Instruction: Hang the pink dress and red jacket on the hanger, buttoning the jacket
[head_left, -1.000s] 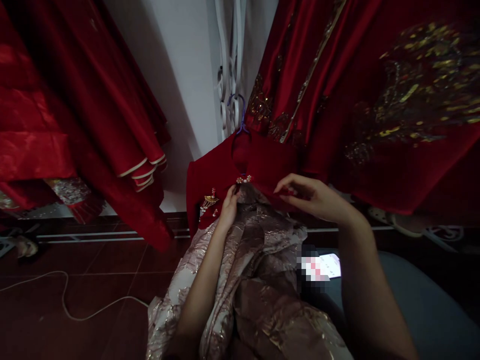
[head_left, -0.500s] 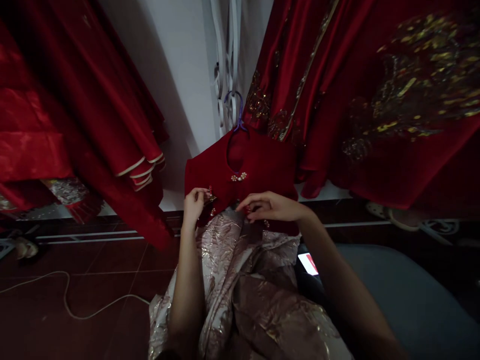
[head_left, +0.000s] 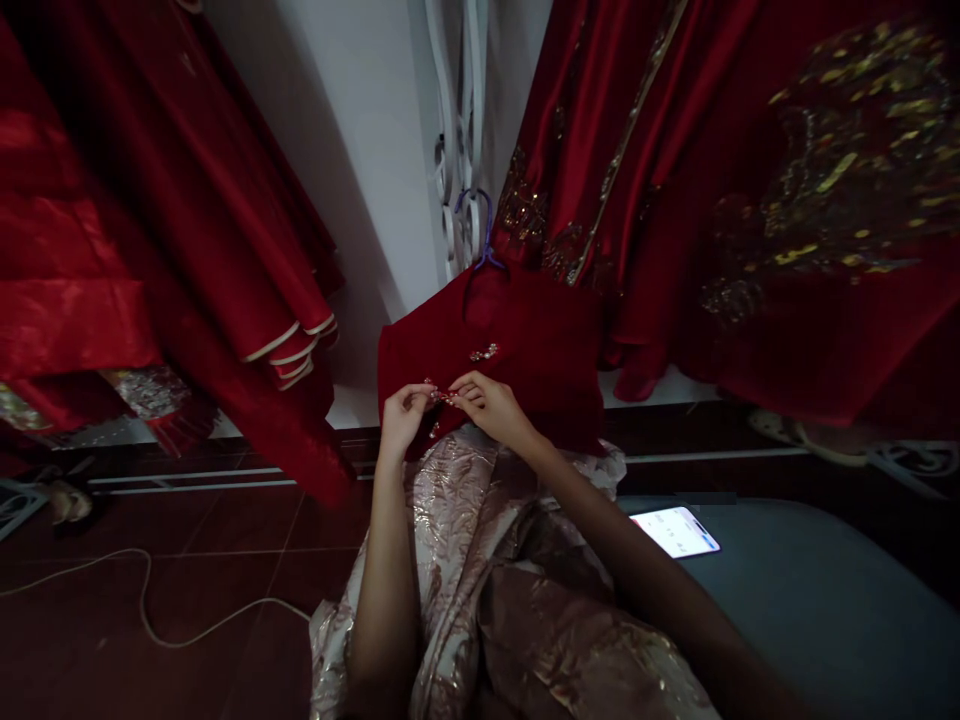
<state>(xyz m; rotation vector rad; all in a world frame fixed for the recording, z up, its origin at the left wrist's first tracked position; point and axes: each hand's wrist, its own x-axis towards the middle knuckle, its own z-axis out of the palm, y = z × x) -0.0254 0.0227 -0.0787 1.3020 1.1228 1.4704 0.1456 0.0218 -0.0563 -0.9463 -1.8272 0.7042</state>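
A small red velvet garment (head_left: pixel 540 345) hangs on a purple hanger (head_left: pixel 480 235) in front of me, with a pearl clasp (head_left: pixel 484 352) at its collar. My left hand (head_left: pixel 403 415) and my right hand (head_left: pixel 491 405) meet at a gold and pearl ornament (head_left: pixel 441 396) on the garment's chest. Both hands pinch it with closed fingers. A pink and gold brocade fabric (head_left: pixel 487 560) lies over my lap beneath my forearms.
Red dresses hang at the left (head_left: pixel 150 230) and a red gown with gold embroidery (head_left: pixel 750 200) hangs at the right. A lit phone (head_left: pixel 675 531) lies on a grey-blue seat (head_left: pixel 825 600). A white cable (head_left: pixel 142 600) runs over the dark tiled floor. A white wall stands behind.
My right hand has moved left from the garment's lower edge to join my left hand at the ornament. The phone is now uncovered on the seat.
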